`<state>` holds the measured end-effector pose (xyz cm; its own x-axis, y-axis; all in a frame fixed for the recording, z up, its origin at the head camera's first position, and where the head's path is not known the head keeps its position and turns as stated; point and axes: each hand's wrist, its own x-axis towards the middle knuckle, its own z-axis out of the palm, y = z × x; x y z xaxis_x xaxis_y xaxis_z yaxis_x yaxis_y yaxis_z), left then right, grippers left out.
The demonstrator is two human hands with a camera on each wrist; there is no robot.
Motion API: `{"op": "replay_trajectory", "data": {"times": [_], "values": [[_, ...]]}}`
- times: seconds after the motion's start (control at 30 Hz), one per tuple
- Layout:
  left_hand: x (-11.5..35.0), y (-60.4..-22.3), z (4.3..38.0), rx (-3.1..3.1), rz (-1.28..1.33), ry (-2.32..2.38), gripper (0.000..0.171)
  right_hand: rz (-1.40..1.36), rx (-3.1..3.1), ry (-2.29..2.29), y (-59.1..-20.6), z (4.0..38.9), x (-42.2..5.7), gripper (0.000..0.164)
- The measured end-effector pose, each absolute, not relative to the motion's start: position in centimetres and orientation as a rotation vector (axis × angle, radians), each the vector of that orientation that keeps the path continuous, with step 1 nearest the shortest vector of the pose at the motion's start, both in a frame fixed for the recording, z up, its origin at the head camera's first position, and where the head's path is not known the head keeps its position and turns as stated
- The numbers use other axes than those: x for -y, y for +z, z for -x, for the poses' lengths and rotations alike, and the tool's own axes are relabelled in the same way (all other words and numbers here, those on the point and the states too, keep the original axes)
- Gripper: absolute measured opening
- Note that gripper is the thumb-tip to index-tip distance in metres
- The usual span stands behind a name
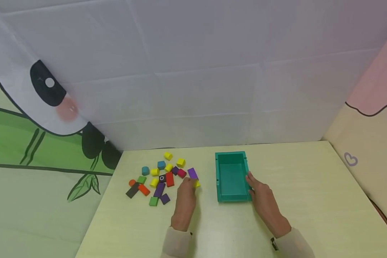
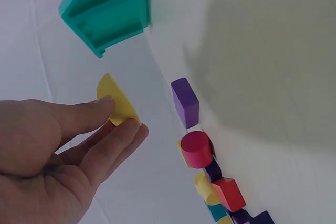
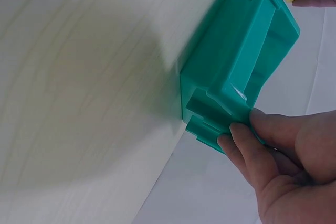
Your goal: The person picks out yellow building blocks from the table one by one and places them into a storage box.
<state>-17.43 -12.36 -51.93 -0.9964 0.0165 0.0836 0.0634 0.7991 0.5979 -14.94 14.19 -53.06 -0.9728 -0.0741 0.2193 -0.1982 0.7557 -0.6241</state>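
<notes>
My left hand [image 1: 184,199] pinches a yellow half-round block [image 2: 116,98] between thumb and fingertips, held above the table. Just beyond that hand in the head view lies a purple rectangular block [image 1: 192,173]. To the right stands a teal plastic bin [image 1: 231,179], with bare floor showing inside it. My right hand [image 1: 266,202] grips the bin's right side, the thumb at the rim and the fingers against the outer wall, as the right wrist view shows.
Left of the bin, several loose blocks are scattered, among them a red block [image 1: 169,179], a green block [image 1: 153,201], a blue block [image 1: 161,165] and an orange block [image 1: 144,189]. A white cloth [image 1: 193,93] hangs behind the table [image 1: 296,172].
</notes>
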Motion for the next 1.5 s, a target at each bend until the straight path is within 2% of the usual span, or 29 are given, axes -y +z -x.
{"op": "replay_trajectory", "data": {"times": [0.8,1.5], "values": [[9.1,-49.7,16.9,2.902,0.138,-1.031,0.033,-0.244,2.75,1.005,-53.1,14.9,-14.2,0.056],[6.3,-48.5,16.5,2.808,0.434,-0.998,0.032,-0.228,2.758,1.021,-52.8,15.0,-14.1,0.056]]}}
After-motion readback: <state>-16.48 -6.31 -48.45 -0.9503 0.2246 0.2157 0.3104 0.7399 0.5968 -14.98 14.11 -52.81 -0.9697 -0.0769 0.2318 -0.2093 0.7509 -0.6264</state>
